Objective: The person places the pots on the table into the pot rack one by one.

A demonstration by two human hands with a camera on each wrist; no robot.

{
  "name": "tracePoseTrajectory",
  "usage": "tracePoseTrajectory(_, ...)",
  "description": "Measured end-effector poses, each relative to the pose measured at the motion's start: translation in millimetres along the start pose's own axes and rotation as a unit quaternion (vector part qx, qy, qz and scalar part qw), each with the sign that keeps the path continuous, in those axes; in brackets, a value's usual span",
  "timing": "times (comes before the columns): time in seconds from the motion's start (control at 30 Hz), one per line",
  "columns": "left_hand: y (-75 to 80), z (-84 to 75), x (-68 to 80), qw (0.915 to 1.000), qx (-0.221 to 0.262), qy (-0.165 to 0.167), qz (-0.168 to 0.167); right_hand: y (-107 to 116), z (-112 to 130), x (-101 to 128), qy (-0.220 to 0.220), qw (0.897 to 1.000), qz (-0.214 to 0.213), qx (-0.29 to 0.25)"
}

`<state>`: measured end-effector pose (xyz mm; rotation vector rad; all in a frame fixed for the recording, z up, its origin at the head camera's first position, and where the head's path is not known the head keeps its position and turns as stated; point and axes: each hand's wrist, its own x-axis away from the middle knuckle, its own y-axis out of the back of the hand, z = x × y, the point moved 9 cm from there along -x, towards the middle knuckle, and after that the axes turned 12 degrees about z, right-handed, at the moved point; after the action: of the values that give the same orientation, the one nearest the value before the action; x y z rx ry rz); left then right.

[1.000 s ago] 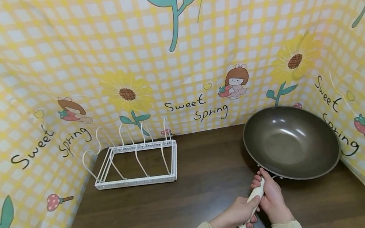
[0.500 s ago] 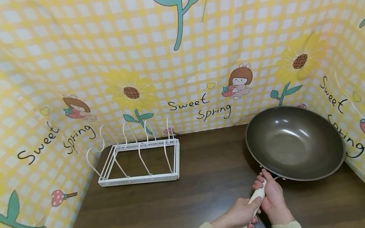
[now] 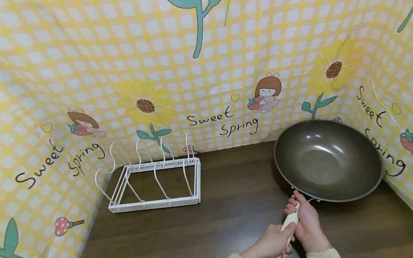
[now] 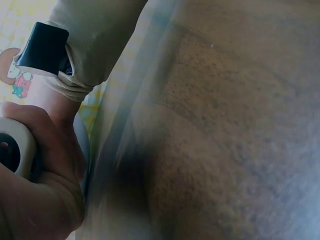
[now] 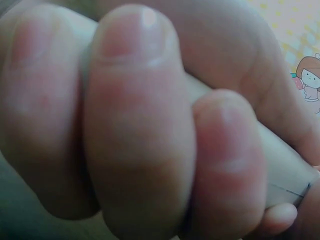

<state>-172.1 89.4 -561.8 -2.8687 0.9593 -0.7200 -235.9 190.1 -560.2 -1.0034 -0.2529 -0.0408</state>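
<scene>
Our right-hand fingers [image 5: 135,125] are curled tight around the cream handle [image 3: 289,223] of the wok; the right wrist view shows them wrapped over it, fingertips pressed together. Our right hand [image 3: 309,225] takes the handle nearer the pan, and our left hand [image 3: 271,245] clamps the lower end, its fingers likewise closed around it, the two hands touching. The left wrist view shows the handle's ringed end [image 4: 14,152] inside that grip. From the handle the dark wok [image 3: 328,159] extends up and right, over the right part of the brown table [image 3: 172,240], near the printed yellow backdrop [image 3: 200,63]. A white wire rack [image 3: 156,185] stands well apart, at the table's left rear.
</scene>
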Motion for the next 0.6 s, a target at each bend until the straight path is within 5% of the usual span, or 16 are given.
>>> tracePoseTrajectory(0.6,-3.8,-4.5,-0.9,0.9999,-0.003,-0.015,-0.004,-5.1,10.1,0.8,0.019,0.999,0.018,0.026)
